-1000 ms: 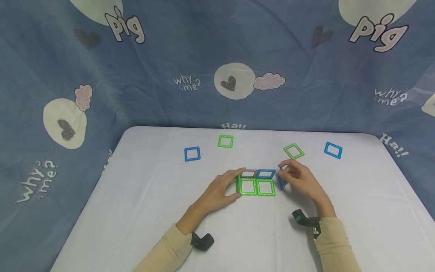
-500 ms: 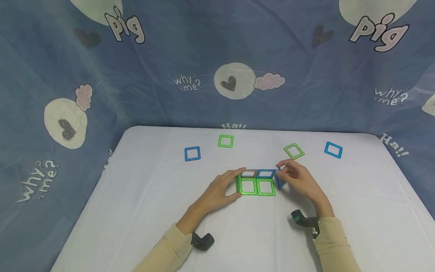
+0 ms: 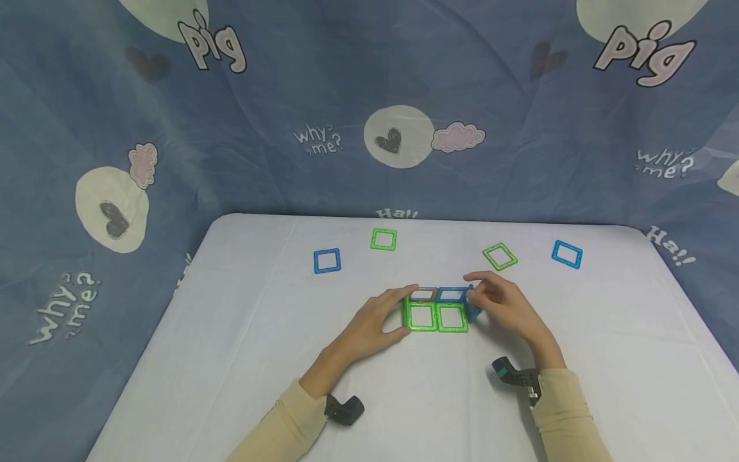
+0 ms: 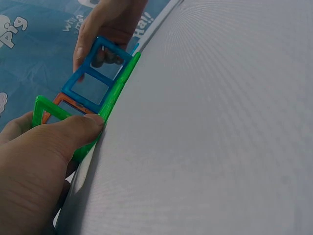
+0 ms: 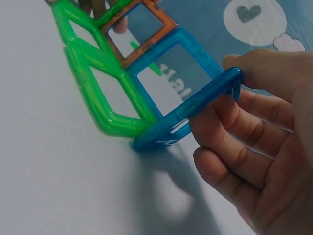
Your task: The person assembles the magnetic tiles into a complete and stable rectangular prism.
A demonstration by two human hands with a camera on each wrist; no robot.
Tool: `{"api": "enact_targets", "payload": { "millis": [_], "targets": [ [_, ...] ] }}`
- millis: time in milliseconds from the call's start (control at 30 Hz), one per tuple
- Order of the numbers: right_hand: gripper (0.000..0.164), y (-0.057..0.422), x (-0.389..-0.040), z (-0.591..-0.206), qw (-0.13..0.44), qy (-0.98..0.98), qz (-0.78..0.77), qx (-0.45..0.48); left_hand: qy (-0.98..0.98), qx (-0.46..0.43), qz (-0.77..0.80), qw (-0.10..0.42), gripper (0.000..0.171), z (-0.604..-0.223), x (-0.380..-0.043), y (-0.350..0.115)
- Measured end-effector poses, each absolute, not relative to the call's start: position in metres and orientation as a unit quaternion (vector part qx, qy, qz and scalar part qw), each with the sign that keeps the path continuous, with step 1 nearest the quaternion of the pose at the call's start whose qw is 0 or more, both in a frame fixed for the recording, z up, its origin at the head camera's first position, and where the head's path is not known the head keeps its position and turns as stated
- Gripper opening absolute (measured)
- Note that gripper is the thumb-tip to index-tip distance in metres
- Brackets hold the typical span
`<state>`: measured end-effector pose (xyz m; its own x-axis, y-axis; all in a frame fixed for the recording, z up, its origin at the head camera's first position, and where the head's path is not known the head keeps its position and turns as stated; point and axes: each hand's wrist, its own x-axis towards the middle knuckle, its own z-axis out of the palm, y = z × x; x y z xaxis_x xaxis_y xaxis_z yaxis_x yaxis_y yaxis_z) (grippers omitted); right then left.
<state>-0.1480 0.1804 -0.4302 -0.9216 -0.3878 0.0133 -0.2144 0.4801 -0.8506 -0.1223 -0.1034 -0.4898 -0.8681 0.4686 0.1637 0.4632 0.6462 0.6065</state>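
Two green square magnetic tiles lie flat side by side in the head view. Along their far edge stand an orange tile and a blue tile. At the left end is an upright green tile, held at its sides by the thumb and fingers of my left hand. My right hand pinches another blue tile between thumb and fingers. This tile stands upright at the right end, its lower edge at the green tile's corner and its far side against the standing blue tile.
Loose on the white table beyond the hands lie a blue tile, a green tile, a tilted green tile and another blue tile. A printed blue cloth hangs behind the table.
My right hand has moved slightly left, bringing its blue tile from apart to against the right end of the joined tiles. The left hand has stayed in place.
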Motion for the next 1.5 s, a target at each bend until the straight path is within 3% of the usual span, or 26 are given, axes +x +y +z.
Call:
{"api": "enact_targets", "payload": {
  "millis": [267, 467, 1500],
  "targets": [
    [0.043, 0.185, -0.155, -0.446, 0.09, 0.859, -0.474, -0.17, 0.906, 0.257, 0.336, 0.005, 0.079, -0.489, -0.122, -0.103],
    [0.039, 0.188, -0.159, -0.457, 0.091, 0.866, -0.464, -0.165, 0.906, 0.257, 0.338, 0.007, 0.08, -0.488, -0.122, -0.104],
    [0.033, 0.188, -0.16, -0.455, 0.128, 0.866, -0.456, -0.162, 0.906, 0.26, 0.335, -0.005, 0.08, -0.488, -0.122, -0.104]
  ]
}}
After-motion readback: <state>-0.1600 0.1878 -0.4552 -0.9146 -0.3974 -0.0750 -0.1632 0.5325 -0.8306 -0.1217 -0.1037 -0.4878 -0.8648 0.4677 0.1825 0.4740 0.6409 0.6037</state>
